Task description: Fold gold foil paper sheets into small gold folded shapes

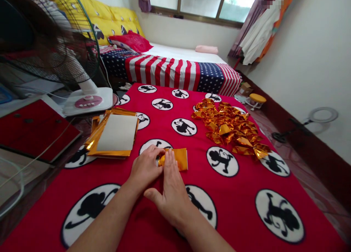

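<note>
Foil folding, part done: heap of finished pieces (231, 129); sheet stack (115, 135) remains; both hands (157, 175) pinching 1 foil (179, 159) on tabletop (241, 204)

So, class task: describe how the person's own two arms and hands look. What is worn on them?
Both forearms are bare, with no sleeves in view. The left hand and right hand wear no gloves, and no rings, watch or bracelets show. The fingers have short nails, with no markings visible.

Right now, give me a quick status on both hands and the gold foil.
Left hand and right hand both pressing small folded gold foil sheet on red monkey-print blanket. Pile of folded gold foil pieces apart, right. Nothing obstructing.
</note>
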`<state>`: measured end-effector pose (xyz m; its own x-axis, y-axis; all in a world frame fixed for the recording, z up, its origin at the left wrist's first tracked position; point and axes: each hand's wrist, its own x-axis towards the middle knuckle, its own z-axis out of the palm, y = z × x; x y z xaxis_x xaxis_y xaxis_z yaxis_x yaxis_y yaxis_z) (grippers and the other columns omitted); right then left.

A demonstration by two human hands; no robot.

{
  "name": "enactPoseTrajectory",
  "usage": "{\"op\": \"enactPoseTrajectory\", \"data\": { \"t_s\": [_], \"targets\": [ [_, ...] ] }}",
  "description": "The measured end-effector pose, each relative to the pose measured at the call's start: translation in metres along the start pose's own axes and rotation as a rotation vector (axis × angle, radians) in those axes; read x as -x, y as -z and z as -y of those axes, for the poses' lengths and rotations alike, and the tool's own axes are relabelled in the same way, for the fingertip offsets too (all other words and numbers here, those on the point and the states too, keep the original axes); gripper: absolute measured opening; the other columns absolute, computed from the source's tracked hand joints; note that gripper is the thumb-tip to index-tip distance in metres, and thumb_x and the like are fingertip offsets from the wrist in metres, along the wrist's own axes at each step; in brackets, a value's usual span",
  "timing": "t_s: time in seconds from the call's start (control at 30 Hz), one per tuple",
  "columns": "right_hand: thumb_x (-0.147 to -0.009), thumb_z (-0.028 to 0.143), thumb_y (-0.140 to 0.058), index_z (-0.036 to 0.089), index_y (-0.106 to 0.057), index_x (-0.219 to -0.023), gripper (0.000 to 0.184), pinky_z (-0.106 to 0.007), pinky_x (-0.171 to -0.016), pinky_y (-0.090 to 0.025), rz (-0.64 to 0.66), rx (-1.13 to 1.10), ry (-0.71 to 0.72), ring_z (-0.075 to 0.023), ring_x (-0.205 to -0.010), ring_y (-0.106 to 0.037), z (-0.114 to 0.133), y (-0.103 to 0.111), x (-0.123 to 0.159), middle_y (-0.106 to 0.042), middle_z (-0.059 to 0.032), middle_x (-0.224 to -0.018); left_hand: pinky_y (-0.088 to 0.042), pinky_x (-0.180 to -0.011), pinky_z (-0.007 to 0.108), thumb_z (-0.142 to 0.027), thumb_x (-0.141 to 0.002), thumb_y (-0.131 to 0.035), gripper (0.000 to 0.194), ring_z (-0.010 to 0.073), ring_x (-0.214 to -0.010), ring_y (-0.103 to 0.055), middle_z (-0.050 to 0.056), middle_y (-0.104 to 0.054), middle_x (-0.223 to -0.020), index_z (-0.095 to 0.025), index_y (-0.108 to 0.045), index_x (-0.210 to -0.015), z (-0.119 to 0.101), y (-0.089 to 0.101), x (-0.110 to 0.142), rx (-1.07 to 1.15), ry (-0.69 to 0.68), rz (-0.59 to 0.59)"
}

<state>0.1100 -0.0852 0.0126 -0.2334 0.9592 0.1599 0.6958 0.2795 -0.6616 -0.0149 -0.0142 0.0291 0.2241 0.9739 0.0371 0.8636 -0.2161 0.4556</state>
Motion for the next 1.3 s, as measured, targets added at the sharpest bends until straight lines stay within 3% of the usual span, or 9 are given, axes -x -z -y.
{"op": "enactPoseTrajectory", "data": {
  "t_s": [0.23,0.47,0.6,0.73,0.83,1.1,1.3],
  "targets": [
    [-0.08,0.075,-0.05,0.005,-0.015,-0.154,0.108,-0.054,-0.119,-0.02,0.043,0.267,-0.02,-0.0327,-0.149,-0.008,-0.018,0.013,0.019,-0.012,-0.0203,-0.16,-0.046,-0.074,0.029,-0.041,-0.071,-0.074,0.037,0.0203,-0.096,-0.061,0.001,-0.063,-0.105,-0.026,-0.066,-0.104,0.005,0.002,-0.001,0.061,-0.033,0.02],
    [-0.08,0.072,-0.053,0.006,-0.022,-0.153,0.103,-0.053,-0.119,-0.018,0.101,0.357,-0.057,-0.0301,-0.15,-0.005,-0.02,0.022,0.021,-0.012,-0.0191,-0.16,-0.045,-0.071,0.026,-0.021,-0.072,-0.071,0.038,0.016,-0.083,-0.058,0.0,-0.064,-0.106,-0.028,-0.066,-0.109,0.015,0.011,-0.003,0.167,-0.089,0.123],
    [-0.081,0.069,-0.055,0.006,-0.022,-0.153,0.101,-0.052,-0.12,-0.015,0.131,0.364,-0.083,-0.0294,-0.15,-0.003,-0.017,0.022,0.02,-0.008,-0.0178,-0.16,-0.046,-0.073,0.026,-0.021,-0.071,-0.071,0.038,0.015,-0.079,-0.058,0.0,-0.065,-0.103,-0.027,-0.067,-0.108,0.021,0.011,-0.005,0.217,-0.094,0.129],
    [-0.08,0.07,-0.055,0.005,-0.022,-0.153,0.103,-0.051,-0.12,-0.013,0.129,0.353,-0.089,-0.0293,-0.15,-0.003,-0.016,0.021,0.02,-0.006,-0.0173,-0.16,-0.046,-0.068,0.027,-0.036,-0.073,-0.072,0.037,0.0153,-0.072,-0.061,0.001,-0.068,-0.095,-0.023,-0.065,-0.107,0.02,0.003,-0.011,0.238,0.11,-0.016],
    [-0.079,0.071,-0.055,0.005,-0.022,-0.153,0.104,-0.052,-0.12,-0.013,0.101,0.338,-0.075,-0.0301,-0.15,-0.004,-0.016,0.021,0.021,-0.008,-0.0174,-0.16,-0.043,-0.066,0.028,-0.048,-0.075,-0.07,0.034,0.0191,-0.083,-0.064,0.002,-0.068,-0.096,-0.024,-0.066,-0.098,0.01,-0.002,-0.011,0.097,0.183,-0.135],
    [-0.08,0.072,-0.052,0.007,-0.026,-0.152,0.1,-0.059,-0.117,-0.013,0.014,0.315,-0.103,-0.0358,-0.147,-0.017,-0.018,0.018,0.021,-0.017,-0.0196,-0.158,-0.041,-0.063,0.027,-0.046,-0.074,-0.074,0.04,0.0207,-0.089,-0.066,0.002,-0.067,-0.103,-0.025,-0.059,-0.105,0.001,-0.003,-0.006,0.001,0.211,-0.129],
    [-0.082,0.071,-0.051,0.004,-0.031,-0.15,0.098,-0.063,-0.116,-0.01,0.01,0.334,-0.102,-0.0375,-0.148,-0.012,-0.008,0.018,0.015,-0.018,-0.0216,-0.157,-0.041,-0.063,0.027,-0.045,-0.074,-0.074,0.039,0.0196,-0.09,-0.065,0.001,-0.067,-0.105,-0.025,-0.06,-0.104,0.0,-0.002,-0.007,0.008,0.195,-0.11]
  ]
}}
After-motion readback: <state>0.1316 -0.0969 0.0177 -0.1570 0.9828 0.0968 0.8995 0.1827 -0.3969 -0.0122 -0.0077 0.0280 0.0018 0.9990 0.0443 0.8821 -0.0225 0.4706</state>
